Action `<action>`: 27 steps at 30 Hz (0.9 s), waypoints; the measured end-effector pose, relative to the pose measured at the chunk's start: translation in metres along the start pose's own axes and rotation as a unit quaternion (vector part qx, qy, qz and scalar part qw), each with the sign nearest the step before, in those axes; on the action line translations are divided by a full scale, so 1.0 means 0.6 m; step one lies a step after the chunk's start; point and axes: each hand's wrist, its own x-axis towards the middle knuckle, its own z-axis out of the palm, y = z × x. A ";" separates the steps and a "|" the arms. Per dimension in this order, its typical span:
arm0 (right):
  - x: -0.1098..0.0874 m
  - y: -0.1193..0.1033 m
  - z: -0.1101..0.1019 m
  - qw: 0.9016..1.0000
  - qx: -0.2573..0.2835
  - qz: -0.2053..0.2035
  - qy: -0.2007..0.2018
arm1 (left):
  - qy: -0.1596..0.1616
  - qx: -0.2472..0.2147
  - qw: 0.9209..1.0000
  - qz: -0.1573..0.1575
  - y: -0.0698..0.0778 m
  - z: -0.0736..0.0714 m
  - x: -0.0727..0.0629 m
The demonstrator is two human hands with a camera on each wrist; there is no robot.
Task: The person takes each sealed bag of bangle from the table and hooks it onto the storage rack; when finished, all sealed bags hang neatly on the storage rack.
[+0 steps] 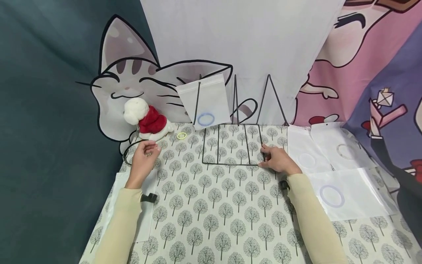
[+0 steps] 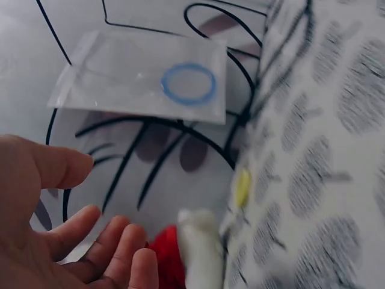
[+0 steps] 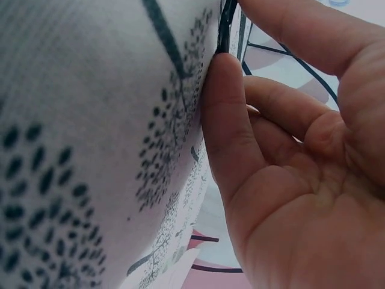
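Observation:
A black wire rack [image 1: 249,146] stands at the back of the table, its upright prongs against the backdrop. From its left prong hangs a clear zip bag [image 1: 211,97] holding a blue ring [image 1: 206,119]; both also show in the left wrist view. My right hand [image 1: 277,159] pinches the rack's front right corner; in the right wrist view a black wire [image 3: 225,30] lies between thumb and finger. My left hand [image 1: 144,159], fingers loosely bent and empty, hovers before a white plush toy [image 1: 136,110] in red clothing. Beside that hand lies a black loop [image 1: 125,156], partly covered.
A yellow ring [image 1: 181,135] lies near the plush toy. On the right, several clear bags overlap, one with a purple ring [image 1: 332,196]. Another pale bag [image 1: 145,220] lies partly under my left forearm. A printed curtain [image 1: 250,36] hangs behind the table.

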 end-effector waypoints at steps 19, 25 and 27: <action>0.004 0.001 -0.001 0.999 -0.033 -0.007 -0.005 | -0.081 0.204 0.975 -0.041 -0.097 -0.124 -0.051; 0.004 0.001 -0.002 0.999 -0.035 -0.008 -0.008 | -0.060 0.266 0.961 -0.046 -0.118 -0.159 -0.042; 0.007 0.000 -0.002 0.999 -0.040 -0.008 -0.009 | -0.072 0.280 0.956 -0.050 -0.123 -0.168 -0.037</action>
